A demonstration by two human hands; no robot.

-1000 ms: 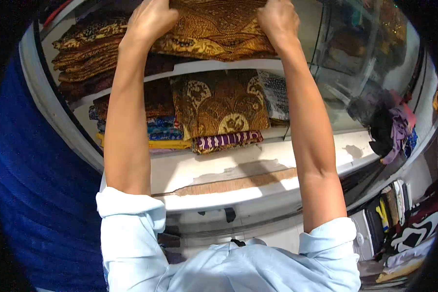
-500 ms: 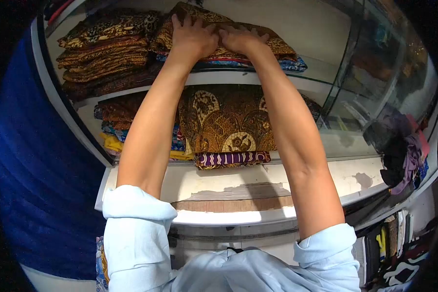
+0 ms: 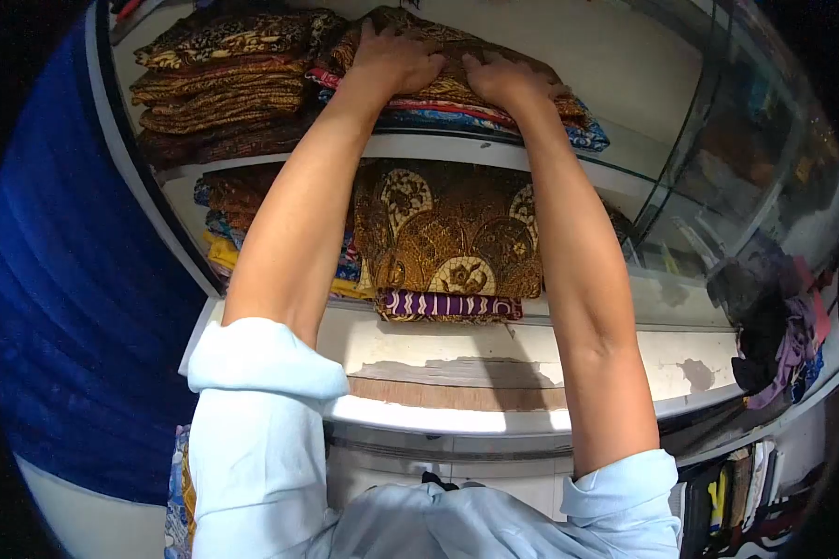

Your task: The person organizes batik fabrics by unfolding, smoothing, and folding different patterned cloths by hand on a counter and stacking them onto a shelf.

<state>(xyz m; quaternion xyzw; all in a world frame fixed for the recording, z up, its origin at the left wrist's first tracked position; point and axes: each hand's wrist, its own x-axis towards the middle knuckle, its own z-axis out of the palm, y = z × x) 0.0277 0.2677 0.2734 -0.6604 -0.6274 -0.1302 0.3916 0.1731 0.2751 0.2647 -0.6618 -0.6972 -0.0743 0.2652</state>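
Note:
My left hand [image 3: 396, 61] lies flat with spread fingers on a brown patterned folded cloth [image 3: 452, 56] on the upper shelf. My right hand [image 3: 511, 82] rests on the same cloth farther right, its fingers also apart. Blue and red folded cloths [image 3: 466, 114] show beneath it. Left of my hands rises a stack of brown and gold folded cloths [image 3: 224, 88]. On the lower level, a brown cloth with cream floral medallions [image 3: 447, 233] hangs over a purple and white striped one [image 3: 452, 306].
A white shelf edge [image 3: 457, 149] runs between the two levels. Glass panels [image 3: 690, 168] stand at the right. A blue curtain [image 3: 84, 307] hangs at the left. Dark and purple cloths [image 3: 783, 349] bunch at the right end, above several upright items [image 3: 736, 489].
The view has shifted slightly, so the shelf appears farther right. Both hands remain on the cloth, a little farther apart, and more of the red and blue layers shows under it.

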